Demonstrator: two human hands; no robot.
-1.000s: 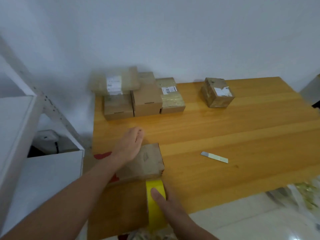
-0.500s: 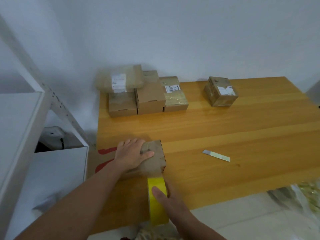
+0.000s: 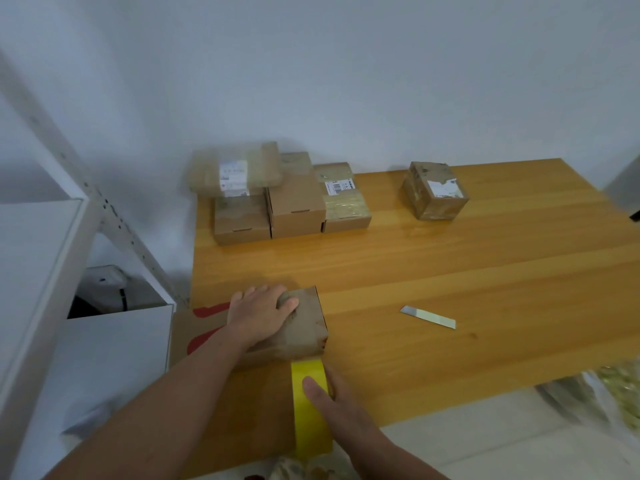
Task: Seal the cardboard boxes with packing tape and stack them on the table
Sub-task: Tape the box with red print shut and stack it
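A brown cardboard box lies near the table's front left edge. My left hand rests flat on its top, fingers spread over the far edge. A yellow roll of packing tape stands on edge just in front of the box. My right hand grips the roll, thumb on its yellow face and fingers behind it. Several sealed boxes are stacked at the back left by the wall. One more taped box sits alone at the back.
A small blade lies on the wooden table to the right of the box. A flat cardboard piece with red print overhangs the table's left edge. White shelving stands left; a bag sits on the floor right.
My left hand came down from hovering over the box's far edge and settled flat on its top. The right hand stayed on the tape roll.
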